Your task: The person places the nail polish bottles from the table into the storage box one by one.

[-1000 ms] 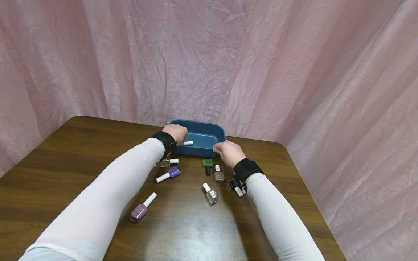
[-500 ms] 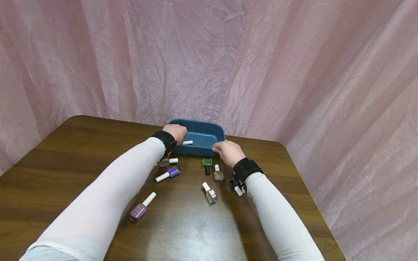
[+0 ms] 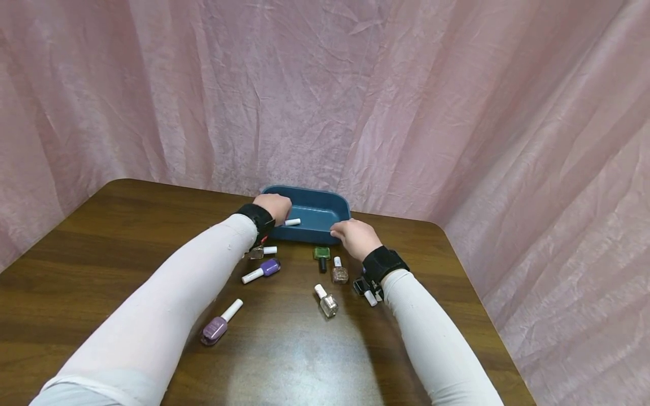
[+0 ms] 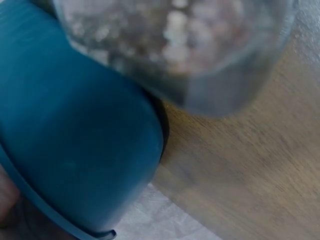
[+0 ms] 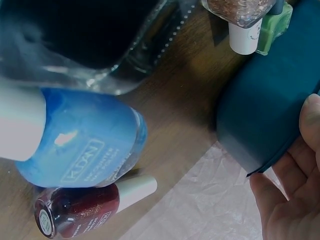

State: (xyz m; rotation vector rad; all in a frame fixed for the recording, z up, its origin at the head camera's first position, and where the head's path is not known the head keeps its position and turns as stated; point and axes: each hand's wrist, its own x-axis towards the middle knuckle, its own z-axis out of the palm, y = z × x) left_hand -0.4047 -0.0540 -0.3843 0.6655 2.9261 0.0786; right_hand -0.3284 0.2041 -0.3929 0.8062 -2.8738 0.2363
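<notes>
A teal tray (image 3: 311, 234) with rounded corners stands at the back of the table. My left hand (image 3: 274, 207) holds its left end, with part of the fingers (image 4: 6, 196) showing beyond the rim in the left wrist view. My right hand (image 3: 358, 237) grips the tray's right front corner; the right wrist view shows the thumb (image 5: 311, 122) on the outer wall and the fingers past the rim. A nail polish bottle with a white cap (image 3: 292, 222) lies inside the tray beside my left hand, its body mostly hidden.
Several nail polish bottles lie in front: purple (image 3: 271, 267), mauve (image 3: 215, 330), silver glitter (image 3: 329, 305), brown glitter (image 3: 340, 274), green (image 3: 322, 254). Under my right wrist are blue (image 5: 82, 137) and dark red (image 5: 80, 210) ones. A pink curtain (image 3: 315, 101) hangs behind the table.
</notes>
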